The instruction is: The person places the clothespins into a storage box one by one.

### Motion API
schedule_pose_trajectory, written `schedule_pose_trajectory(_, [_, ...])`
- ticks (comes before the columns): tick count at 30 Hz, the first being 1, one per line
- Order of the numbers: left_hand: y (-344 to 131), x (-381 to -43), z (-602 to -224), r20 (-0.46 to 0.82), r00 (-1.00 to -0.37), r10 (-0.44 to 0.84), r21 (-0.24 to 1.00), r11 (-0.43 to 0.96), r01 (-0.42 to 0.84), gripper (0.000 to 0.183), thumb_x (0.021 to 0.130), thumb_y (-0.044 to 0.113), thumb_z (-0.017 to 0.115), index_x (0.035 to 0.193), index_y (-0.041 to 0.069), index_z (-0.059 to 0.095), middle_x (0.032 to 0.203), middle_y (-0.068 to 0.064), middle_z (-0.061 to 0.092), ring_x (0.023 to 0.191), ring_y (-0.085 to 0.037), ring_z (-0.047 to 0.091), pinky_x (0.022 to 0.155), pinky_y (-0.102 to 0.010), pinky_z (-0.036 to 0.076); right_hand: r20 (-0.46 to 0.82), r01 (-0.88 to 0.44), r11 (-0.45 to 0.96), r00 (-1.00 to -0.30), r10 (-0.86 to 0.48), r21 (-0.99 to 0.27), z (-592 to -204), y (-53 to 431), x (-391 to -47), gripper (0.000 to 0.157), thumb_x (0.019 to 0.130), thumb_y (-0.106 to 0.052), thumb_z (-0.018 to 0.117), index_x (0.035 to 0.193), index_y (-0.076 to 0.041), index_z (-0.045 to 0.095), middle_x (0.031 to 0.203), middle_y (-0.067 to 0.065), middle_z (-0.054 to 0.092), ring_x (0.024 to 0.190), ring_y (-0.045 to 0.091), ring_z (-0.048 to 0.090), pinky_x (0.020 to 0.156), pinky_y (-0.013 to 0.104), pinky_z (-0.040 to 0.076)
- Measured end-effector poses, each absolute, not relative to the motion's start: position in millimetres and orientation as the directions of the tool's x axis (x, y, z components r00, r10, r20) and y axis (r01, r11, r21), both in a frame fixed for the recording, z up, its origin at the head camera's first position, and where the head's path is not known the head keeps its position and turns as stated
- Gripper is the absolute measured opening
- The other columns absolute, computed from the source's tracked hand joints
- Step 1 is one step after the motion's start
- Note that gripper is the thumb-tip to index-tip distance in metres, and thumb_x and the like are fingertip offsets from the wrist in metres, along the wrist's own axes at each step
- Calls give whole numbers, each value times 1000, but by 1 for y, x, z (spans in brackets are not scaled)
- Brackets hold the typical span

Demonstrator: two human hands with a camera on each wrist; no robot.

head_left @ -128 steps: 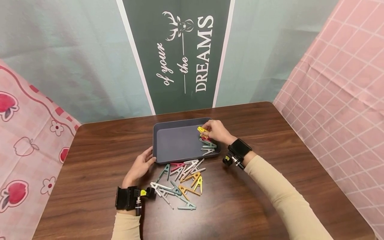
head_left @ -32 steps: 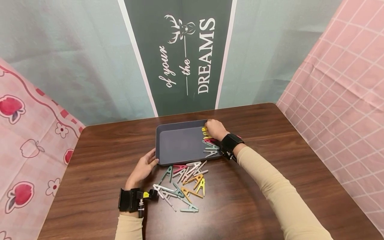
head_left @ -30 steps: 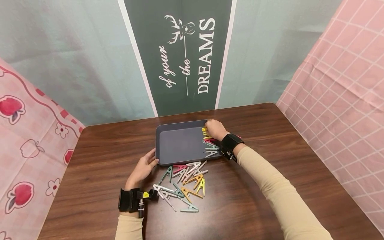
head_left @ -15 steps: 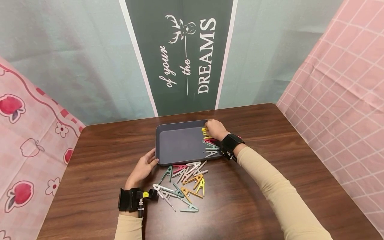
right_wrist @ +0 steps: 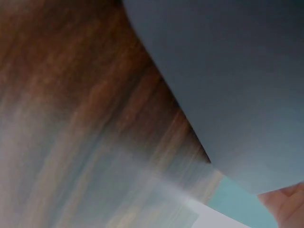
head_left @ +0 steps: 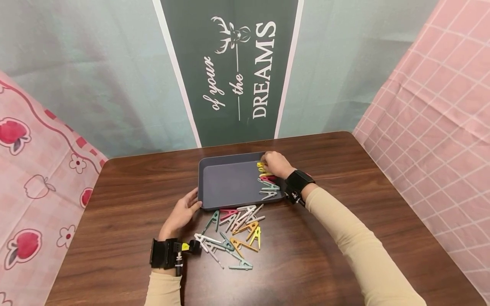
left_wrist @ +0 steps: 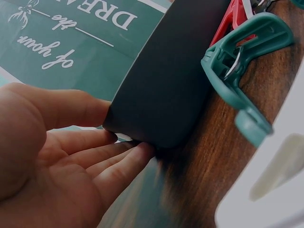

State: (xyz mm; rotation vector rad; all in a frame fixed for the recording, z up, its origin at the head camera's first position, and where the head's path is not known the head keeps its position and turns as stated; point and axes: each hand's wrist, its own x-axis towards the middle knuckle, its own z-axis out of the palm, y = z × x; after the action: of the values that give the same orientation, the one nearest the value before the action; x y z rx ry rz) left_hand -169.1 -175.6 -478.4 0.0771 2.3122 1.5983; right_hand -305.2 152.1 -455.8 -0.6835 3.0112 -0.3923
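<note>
A shallow grey tray (head_left: pixel 229 182) sits on the wooden table with a column of clothespins along its inner right side: white, green, red and yellow. My right hand (head_left: pixel 277 164) reaches over the far right corner, its bent fingers pinching the farthest yellow clothespin (head_left: pixel 260 165), which they partly cover. In the right wrist view the tray's outer wall (right_wrist: pixel 228 85) fills much of the picture. At the near left corner my left hand (head_left: pixel 183 213) steadies the tray, fingers extended. Its thumb touches the rim and its fingertips rest low on the corner, as the left wrist view shows.
Several loose clothespins lie in front of the tray, among them a dark green one (head_left: pixel 212 221), a red one (head_left: pixel 228 213), an orange one (head_left: pixel 242 245) and a light green one (head_left: pixel 241 264). A printed curtain (head_left: pixel 233 85) hangs behind the table.
Over four seconds ago my right hand held the yellow clothespin higher above the tray; it then lowered it beside the others. In the last half second the right wrist has shifted slightly rightward.
</note>
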Motion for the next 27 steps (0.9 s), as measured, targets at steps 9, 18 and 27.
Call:
schedule_pose_trajectory(9, [-176, -169, -477, -235, -943, 235, 915, 382, -133, 59, 101, 7, 43, 153, -1, 16, 155, -28, 28, 144, -40, 31, 116, -52, 34, 39, -436, 862, -896, -442, -258, -452, 153, -293, 24, 89, -10, 65, 110, 0, 71, 104, 15, 70, 94, 27, 66, 83, 40, 57])
schedule_pose_trajectory(18, [-176, -170, -477, -225, -945, 238, 916, 382, -122, 59, 101, 6, 43, 153, -2, 16, 155, -28, 28, 144, -40, 32, 116, -51, 34, 102, -486, 818, -872, -479, -308, -444, 155, -276, 24, 89, -12, 66, 109, 0, 71, 103, 14, 71, 94, 27, 67, 82, 41, 57])
schedule_pose_trajectory(27, [-176, -170, -477, -206, -947, 247, 925, 365, -106, 59, 101, 3, 42, 152, -6, 15, 155, -29, 27, 143, -41, 32, 116, -50, 33, 214, -597, 747, -802, -557, -293, -441, 151, -252, 23, 88, -11, 68, 109, -1, 71, 106, 13, 70, 97, 25, 67, 81, 37, 58])
